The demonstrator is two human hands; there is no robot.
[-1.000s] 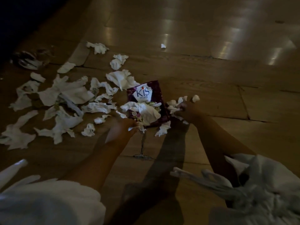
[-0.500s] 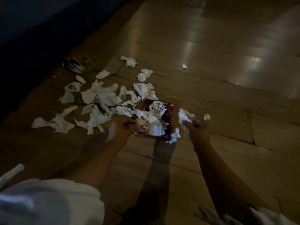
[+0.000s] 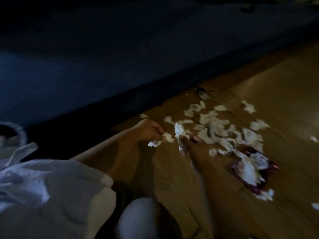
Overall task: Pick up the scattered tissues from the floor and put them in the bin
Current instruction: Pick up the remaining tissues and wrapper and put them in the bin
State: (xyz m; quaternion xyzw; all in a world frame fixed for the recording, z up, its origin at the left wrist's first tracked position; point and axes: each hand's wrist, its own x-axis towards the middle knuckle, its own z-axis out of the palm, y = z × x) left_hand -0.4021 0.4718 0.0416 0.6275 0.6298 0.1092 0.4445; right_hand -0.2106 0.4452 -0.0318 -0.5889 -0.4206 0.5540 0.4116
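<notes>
Left hand: the left hand (image 3: 149,130) is off the floor (image 3: 172,178), thumb and fingers pinching a small wad (image 3: 167,136), with a scrap dangling below it.
Right hand: the right hand (image 3: 192,143) is curled round a crumpled tissue (image 3: 179,131), and a tail of it hangs under the knuckles.
Spacing: the hands are near each other but not touching, and both are loaded.
Tissues: the scattered tissues (image 3: 215,120) lie in a loose spread on the floor beyond the hands. More bits lie by the purple packet (image 3: 253,169), and a few strays sit out to the right.
Bin: not plainly in view. A pale curved rim (image 3: 18,133) at the far left edge could be it, but the picture is too dark and blurred to tell.
Step in hand: I'd call it gathering, two small loads up and most of the spread left to lift.
Doing it well: press each piece into the palm so the fingers come free, then take the next one. That means fuller fists and fewer trips.
Tails: tuck in those hanging ends before carrying, or they will likely drop on the way.
Order: work from the near edge of the spread outward and sweep small bits into one heap first.
Packet: tissues lie on and against it, so lift them off and don't scoop the packet up with them.
Risk: the thin paper looks easy to tear, so pinch whole pieces, not corners.
</notes>
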